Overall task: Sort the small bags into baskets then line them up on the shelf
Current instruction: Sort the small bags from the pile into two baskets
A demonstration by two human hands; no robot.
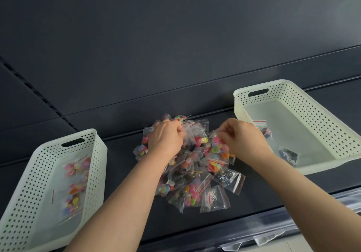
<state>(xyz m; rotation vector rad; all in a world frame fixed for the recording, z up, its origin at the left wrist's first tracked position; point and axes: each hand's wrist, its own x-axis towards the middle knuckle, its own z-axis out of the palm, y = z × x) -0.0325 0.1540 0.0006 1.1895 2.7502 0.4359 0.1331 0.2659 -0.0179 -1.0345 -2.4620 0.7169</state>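
A heap of small clear zip bags point(195, 175) lies on the dark shelf point(125, 173) between two white perforated baskets. Some bags hold bright coloured buttons, others dark metal bits. My left hand point(166, 136) sits on the back of the heap and pinches a clear bag point(190, 127). My right hand point(242, 136) pinches the top edge of a bag of coloured buttons point(219, 147) at the heap's right side. The left basket point(25, 183) holds several bags of coloured buttons. The right basket point(304, 103) holds a few bags of dark pieces.
The shelf's back panel point(175, 46) rises close behind the heap. The shelf's front edge carries a clear price-strip rail point(293, 224) at the lower right. Bare shelf shows between the heap and each basket.
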